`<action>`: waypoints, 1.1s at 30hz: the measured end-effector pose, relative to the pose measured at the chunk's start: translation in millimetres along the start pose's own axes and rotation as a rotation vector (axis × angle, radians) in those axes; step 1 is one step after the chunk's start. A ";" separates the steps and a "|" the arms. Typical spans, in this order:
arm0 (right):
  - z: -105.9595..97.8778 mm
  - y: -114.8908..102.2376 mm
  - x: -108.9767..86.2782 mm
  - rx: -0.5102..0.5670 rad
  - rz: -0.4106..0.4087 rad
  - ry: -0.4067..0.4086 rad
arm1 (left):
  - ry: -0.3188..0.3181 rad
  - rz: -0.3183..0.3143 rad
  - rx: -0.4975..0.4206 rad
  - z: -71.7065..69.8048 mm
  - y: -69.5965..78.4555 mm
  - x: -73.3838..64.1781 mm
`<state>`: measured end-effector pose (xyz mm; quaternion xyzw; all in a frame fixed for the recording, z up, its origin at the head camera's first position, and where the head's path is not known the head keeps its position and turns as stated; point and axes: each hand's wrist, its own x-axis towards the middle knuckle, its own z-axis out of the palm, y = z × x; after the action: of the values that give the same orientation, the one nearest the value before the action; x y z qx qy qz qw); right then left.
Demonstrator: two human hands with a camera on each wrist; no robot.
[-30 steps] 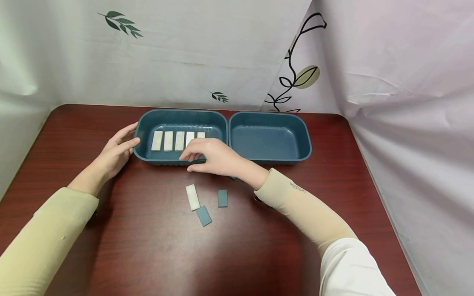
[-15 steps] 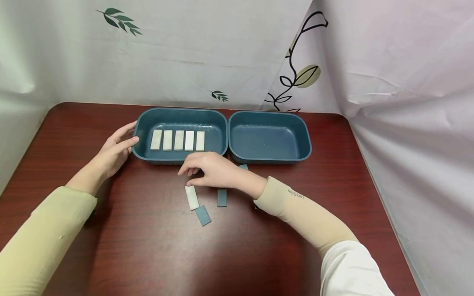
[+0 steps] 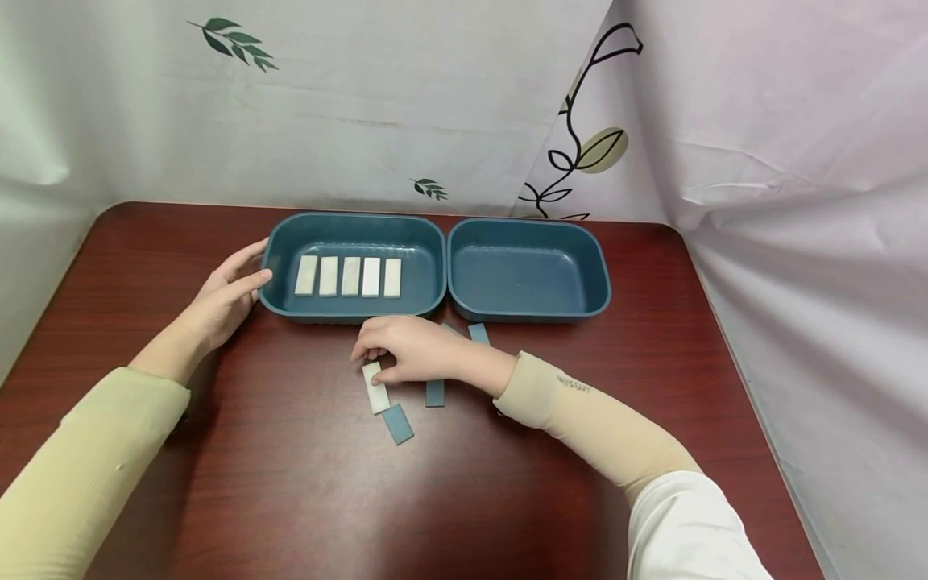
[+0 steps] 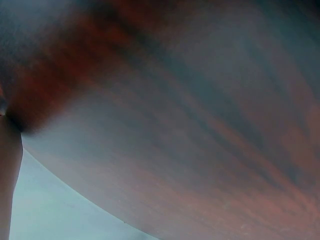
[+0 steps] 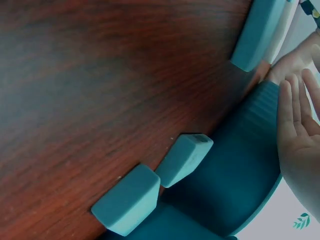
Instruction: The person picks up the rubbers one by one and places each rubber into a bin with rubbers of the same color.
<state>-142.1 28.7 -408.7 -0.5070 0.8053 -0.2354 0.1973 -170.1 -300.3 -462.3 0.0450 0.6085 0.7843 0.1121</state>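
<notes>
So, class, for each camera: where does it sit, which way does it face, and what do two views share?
Head: on the head, facing forward and down at the wooden table, blue bins, white blocks and blue-grey blocks; left hand, right hand and sleeves show.
Left wrist: on that wrist, facing a blurred reddish-brown surface; a left-edge sliver may be the left hand.
Right wrist: on that wrist, facing across the table; right hand at the right edge.
Head and right wrist share blue-grey blocks, bins and right hand.

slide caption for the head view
Right hand over a white rectangular block, left hand touching a blue rounded plastic bin with five off-white rectangular blocks.
</notes>
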 end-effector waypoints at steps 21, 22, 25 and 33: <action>11.0 11.6 6.2 -0.008 0.067 -0.094 | 0.013 -0.006 0.030 1.1 0.8 -1.3; 11.5 12.1 6.4 -0.005 0.065 -0.097 | 0.012 -0.005 0.029 0.9 0.5 -1.2; 12.3 12.5 6.7 -0.007 0.061 -0.104 | 0.004 0.001 0.015 0.5 0.3 -0.7; 12.0 10.5 6.0 -0.040 0.066 -0.109 | 0.001 -0.001 0.008 0.2 0.8 -0.1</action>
<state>-145.5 25.1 -425.0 -0.4962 0.8141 -0.1848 0.2383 -170.0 -300.4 -461.5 0.0448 0.6118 0.7817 0.1120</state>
